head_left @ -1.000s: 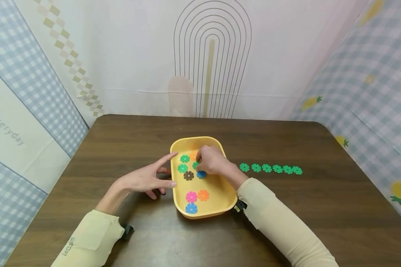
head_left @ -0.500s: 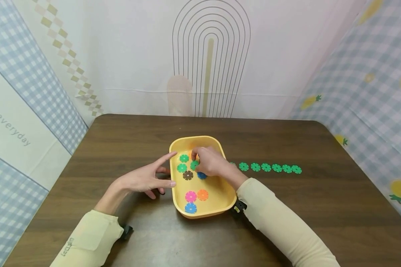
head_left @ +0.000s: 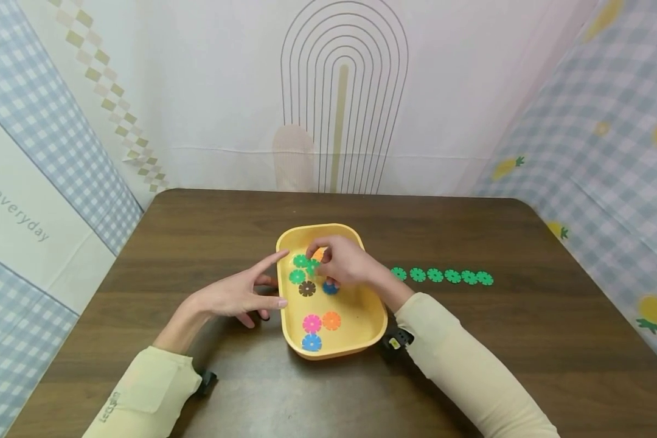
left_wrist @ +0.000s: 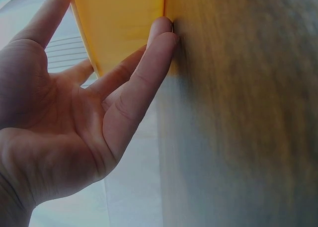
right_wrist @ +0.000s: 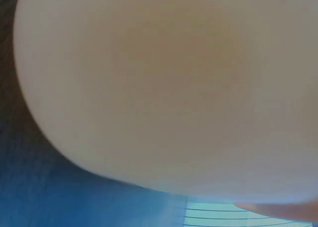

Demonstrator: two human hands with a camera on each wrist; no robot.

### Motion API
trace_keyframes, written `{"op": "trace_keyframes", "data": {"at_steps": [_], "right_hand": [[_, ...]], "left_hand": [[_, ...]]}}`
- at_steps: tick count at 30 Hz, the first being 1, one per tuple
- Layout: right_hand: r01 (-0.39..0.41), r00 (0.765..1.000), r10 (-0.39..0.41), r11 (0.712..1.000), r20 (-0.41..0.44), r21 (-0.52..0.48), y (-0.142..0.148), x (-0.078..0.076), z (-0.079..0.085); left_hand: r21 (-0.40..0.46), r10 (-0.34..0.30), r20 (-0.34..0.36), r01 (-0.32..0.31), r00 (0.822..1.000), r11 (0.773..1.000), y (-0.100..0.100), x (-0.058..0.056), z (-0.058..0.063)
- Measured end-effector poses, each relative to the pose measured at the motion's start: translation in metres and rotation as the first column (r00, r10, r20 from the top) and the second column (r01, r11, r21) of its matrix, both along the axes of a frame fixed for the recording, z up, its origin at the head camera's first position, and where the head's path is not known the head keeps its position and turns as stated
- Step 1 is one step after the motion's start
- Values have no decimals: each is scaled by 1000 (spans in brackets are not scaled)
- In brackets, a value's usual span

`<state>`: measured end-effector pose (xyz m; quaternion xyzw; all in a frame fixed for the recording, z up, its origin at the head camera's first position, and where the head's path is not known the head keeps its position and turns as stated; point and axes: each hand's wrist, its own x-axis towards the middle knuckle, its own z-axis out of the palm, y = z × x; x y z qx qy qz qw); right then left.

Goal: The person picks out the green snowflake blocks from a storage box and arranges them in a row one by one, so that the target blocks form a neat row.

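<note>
A yellow tray (head_left: 334,351) holds several flat, notched plastic snowflake discs. My right hand (head_left: 346,261) reaches inside it with curled fingers, index and thumb at a green snowflake disc (head_left: 312,267), which they seem to pinch. Two more green discs (head_left: 297,277) lie just left of it, with a brown disc (head_left: 307,288) below. A blue disc (head_left: 330,288) sits under the right hand, and an orange one (head_left: 319,254) is partly hidden by its fingers. My left hand (head_left: 235,295) spreads against the tray's left side, thumb and index at the rim; the left wrist view has its other fingers by the outer wall.
Right of the tray, a row of green discs (head_left: 435,275) lies on the dark wooden table (head_left: 224,219). Pink (head_left: 312,323), orange (head_left: 331,320) and blue (head_left: 311,342) discs are in the tray's near part. Patterned cloth (head_left: 224,91) hangs behind the table.
My right hand's fingertips have shifted a little left inside the tray, and the green disc at them has moved left too, up to the other green ones. The left hand stays at the rim.
</note>
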<state>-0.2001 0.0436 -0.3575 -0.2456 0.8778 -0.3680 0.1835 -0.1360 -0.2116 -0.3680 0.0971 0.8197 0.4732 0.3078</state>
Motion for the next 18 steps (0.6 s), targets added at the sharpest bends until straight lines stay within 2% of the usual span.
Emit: {"op": "trace_keyframes", "data": {"at_steps": [8, 13, 18], "right_hand": [[21, 997, -11, 991, 76, -132, 8, 4, 10], [54, 997, -43, 984, 70, -167, 16, 6, 15], [104, 991, -86, 978, 99, -183, 24, 6, 18]], "left_hand": [[1, -1, -3, 1, 1000, 1000, -1, 0, 0], [1, -1, -6, 1, 1000, 1000, -1, 0, -1], [5, -1, -7, 1, 1000, 1000, 0, 0, 0]]}}
